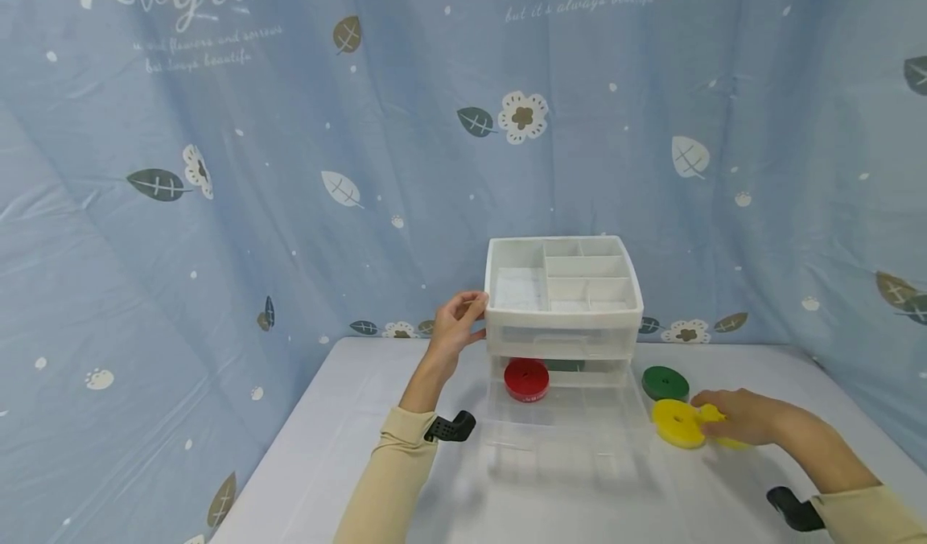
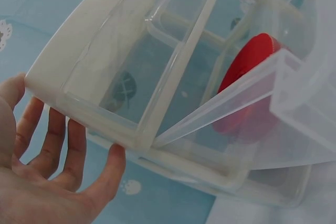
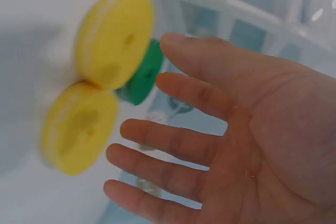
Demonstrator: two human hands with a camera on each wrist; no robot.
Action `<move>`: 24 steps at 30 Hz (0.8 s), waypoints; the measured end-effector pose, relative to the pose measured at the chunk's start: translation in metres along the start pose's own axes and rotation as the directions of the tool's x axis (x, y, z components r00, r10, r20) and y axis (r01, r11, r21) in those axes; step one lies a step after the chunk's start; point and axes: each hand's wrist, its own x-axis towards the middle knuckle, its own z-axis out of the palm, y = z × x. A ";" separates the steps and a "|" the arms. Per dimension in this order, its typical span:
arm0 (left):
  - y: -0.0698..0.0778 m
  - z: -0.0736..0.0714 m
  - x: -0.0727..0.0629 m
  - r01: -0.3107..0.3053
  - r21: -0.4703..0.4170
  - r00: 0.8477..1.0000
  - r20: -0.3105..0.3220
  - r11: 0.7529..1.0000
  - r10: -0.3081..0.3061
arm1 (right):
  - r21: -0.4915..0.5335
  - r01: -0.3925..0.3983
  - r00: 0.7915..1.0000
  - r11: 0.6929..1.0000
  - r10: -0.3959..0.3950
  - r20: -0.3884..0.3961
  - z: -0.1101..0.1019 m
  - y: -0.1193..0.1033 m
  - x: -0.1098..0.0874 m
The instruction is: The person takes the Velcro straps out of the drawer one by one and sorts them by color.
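Note:
A white drawer unit (image 1: 565, 319) stands at the back of the table with a clear drawer (image 1: 579, 439) pulled out low at its front. A red disc (image 1: 526, 379) with a small centre hole lies in that drawer. My left hand (image 1: 458, 323) touches the unit's left side near the top, its fingertips set along the edge in the left wrist view. My right hand (image 1: 746, 417) is over two yellow discs (image 3: 115, 40) to the right of the drawer, fingers spread and holding nothing. It partly covers one of them. Behind them lies a green disc (image 1: 665, 384).
The unit's top is an open tray divided into compartments (image 1: 587, 266). A dark green patch (image 1: 563, 364) shows behind the red disc. A white cloth covers the table (image 1: 348, 439), and a blue patterned curtain (image 1: 405, 166) hangs close behind the unit.

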 end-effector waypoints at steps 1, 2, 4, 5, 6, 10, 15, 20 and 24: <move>0.000 0.000 -0.001 -0.002 0.002 1.000 -0.001 1.000 0.002 | -0.002 0.004 1.000 1.000 -0.004 -0.003 -0.003 -0.004 -0.002; 0.000 0.000 -0.001 -0.004 0.003 1.000 -0.002 1.000 0.004 | -0.007 0.008 1.000 1.000 -0.008 -0.005 -0.006 -0.009 -0.005; 0.000 0.000 -0.002 -0.006 0.002 1.000 -0.001 1.000 0.006 | -0.020 0.019 1.000 1.000 -0.019 -0.010 -0.011 -0.018 -0.008; 0.000 0.000 -0.002 -0.008 0.002 1.000 0.000 1.000 0.008 | -0.027 0.029 0.999 0.999 -0.029 -0.013 -0.014 -0.022 -0.010; 0.000 0.000 -0.002 -0.009 0.002 1.000 -0.001 1.000 0.009 | -0.034 0.035 0.999 0.999 -0.035 -0.015 -0.016 -0.027 -0.012; -0.001 0.000 -0.003 -0.008 -0.002 1.000 -0.001 1.000 0.008 | -0.050 0.060 0.998 0.997 -0.061 -0.022 -0.028 -0.047 -0.017; 0.000 0.000 -0.002 -0.008 0.001 1.000 0.003 1.000 0.008 | -0.078 0.065 0.997 0.995 -0.067 -0.029 -0.038 -0.071 -0.021; 0.000 -0.001 -0.001 -0.008 0.001 1.000 -0.004 1.000 0.008 | -0.078 0.107 0.992 0.991 -0.111 -0.052 -0.047 -0.095 -0.021; -0.001 -0.001 -0.002 -0.002 -0.007 1.000 -0.004 1.000 0.002 | -0.063 0.141 0.986 0.988 -0.146 -0.077 -0.049 -0.115 -0.020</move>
